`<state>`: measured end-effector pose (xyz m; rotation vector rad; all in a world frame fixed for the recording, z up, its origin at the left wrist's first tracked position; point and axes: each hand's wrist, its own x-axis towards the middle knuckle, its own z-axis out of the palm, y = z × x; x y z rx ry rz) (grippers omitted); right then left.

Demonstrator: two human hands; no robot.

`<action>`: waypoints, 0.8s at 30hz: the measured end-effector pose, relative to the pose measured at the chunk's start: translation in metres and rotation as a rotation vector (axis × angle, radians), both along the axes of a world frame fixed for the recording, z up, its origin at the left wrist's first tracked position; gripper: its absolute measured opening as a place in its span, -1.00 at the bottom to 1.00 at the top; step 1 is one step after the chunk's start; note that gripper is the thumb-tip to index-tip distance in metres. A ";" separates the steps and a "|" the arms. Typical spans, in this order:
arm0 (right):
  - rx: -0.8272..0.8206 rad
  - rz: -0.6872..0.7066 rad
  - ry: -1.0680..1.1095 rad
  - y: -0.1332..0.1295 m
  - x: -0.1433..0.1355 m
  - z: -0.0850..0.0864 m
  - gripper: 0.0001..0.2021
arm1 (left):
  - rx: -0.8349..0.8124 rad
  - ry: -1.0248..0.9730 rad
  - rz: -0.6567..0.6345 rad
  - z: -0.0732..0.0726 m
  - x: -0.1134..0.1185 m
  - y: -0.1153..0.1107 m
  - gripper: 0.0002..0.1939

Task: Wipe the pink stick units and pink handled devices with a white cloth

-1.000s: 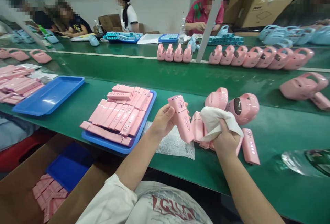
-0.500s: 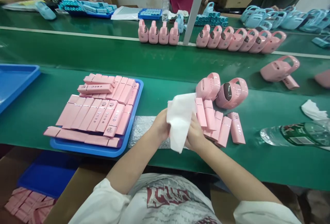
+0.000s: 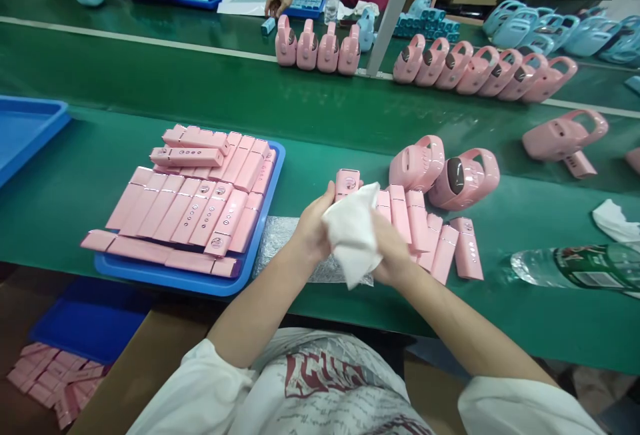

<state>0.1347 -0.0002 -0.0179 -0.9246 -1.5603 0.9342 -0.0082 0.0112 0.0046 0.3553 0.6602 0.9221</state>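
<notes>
My left hand (image 3: 315, 229) is closed around a pink rectangular stick (image 3: 347, 181), its upper end showing a round silvery emblem above my fingers. With my right hand (image 3: 391, 248), slightly blurred, I grip a white cloth (image 3: 353, 235) that drapes over the lower part of the stick. Both hands are close together above a sheet of bubble wrap (image 3: 280, 241). Beside my right hand lies a loose group of similar pink sticks (image 3: 419, 220), some with a row of small buttons. To the left, a blue tray (image 3: 253, 255) carries many more in rows.
Two pink handled speakers (image 3: 465, 180) stand behind the loose sticks. A plastic bottle (image 3: 575, 265) lies at the right near a crumpled tissue (image 3: 617, 220). More pink speakers (image 3: 327, 48) line the ledge beside a metal post (image 3: 395, 11). Across the bench, a co-worker's hand (image 3: 280, 1) touches a blue piece.
The stick's end now shows above my left hand, and the cloth is bunched lower around it. The co-worker opposite has lowered a blue piece to the bench. The view has shifted slightly.
</notes>
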 end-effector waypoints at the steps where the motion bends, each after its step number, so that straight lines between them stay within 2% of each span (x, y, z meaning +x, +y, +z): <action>1: -0.012 -0.046 0.040 0.002 0.001 0.003 -0.67 | -0.008 -0.040 0.043 0.002 -0.001 0.001 -0.56; 4: -0.135 -0.108 0.188 0.013 0.006 0.014 -0.55 | -0.041 -0.117 0.077 0.009 -0.001 0.001 -0.54; 8: -0.464 0.029 0.478 0.020 0.008 0.019 -0.47 | -0.047 -0.163 0.066 0.010 0.000 0.000 -0.51; 10: -0.527 0.081 0.515 0.017 0.010 0.016 -0.46 | -0.030 -0.176 0.064 0.009 0.000 0.000 -0.54; 12: -0.543 0.095 0.491 0.011 0.012 0.012 -0.47 | -0.016 -0.185 0.057 0.008 -0.001 -0.001 -0.57; 16: -0.542 0.024 0.431 0.006 0.012 0.008 -0.47 | -0.036 -0.181 0.017 0.009 0.000 -0.003 -0.59; 21: -0.562 -0.060 0.517 0.005 0.009 0.011 -0.56 | -0.060 -0.087 -0.029 0.009 0.004 -0.006 -0.51; 24: -0.523 -0.164 0.545 0.003 0.009 0.014 -0.61 | -0.033 -0.050 -0.013 0.009 0.006 -0.006 -0.53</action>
